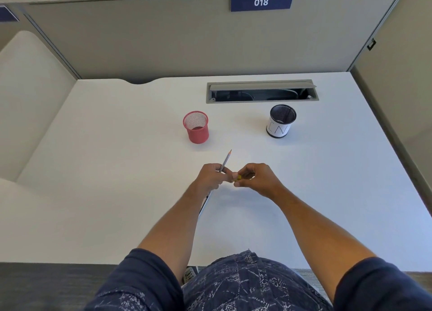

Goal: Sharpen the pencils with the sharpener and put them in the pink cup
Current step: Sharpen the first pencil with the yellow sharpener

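Left hand (211,176) grips a light, stiff pencil (225,160) mid-shaft, its brittle tip pointing away, while right hand (253,177) beside it pinches the small sharpener (238,178).

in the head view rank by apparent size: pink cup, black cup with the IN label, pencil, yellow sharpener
1-2. black cup with the IN label and pink cup: look alike, no ranking
3. pencil, partly hidden in the left hand
4. yellow sharpener, mostly hidden by the right hand

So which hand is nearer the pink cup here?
Left. The left hand, gripping the pencil, sits almost directly below the pink cup; the right hand, holding the yellow sharpener, is further right.
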`<state>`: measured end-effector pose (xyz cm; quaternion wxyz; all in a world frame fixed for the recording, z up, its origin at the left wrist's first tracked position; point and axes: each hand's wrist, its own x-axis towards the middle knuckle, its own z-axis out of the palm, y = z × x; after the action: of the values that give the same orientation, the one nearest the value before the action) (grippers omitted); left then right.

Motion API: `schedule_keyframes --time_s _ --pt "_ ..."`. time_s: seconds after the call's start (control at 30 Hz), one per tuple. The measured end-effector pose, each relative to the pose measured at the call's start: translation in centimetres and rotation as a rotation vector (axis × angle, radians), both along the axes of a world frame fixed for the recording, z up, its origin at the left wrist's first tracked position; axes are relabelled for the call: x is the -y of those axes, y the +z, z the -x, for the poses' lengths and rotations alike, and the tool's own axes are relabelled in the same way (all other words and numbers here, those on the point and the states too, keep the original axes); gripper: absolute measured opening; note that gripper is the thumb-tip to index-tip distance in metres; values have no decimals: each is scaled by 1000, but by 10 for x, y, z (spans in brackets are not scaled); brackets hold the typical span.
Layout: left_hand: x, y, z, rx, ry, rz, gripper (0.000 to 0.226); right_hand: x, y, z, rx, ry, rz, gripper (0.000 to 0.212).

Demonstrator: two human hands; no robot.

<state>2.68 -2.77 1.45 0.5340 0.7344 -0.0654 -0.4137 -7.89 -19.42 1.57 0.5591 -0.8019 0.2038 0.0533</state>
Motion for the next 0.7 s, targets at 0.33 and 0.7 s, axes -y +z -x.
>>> schedule_keyframes --time_s 0.33,0.7 --pt "-2 -4 -2 16 -6 1 24 -2 0 0 -19 2 -4 26" --pt "-1 -3 -3 29 -5 -32 18 -1 -1 0 -10 2 27 23"
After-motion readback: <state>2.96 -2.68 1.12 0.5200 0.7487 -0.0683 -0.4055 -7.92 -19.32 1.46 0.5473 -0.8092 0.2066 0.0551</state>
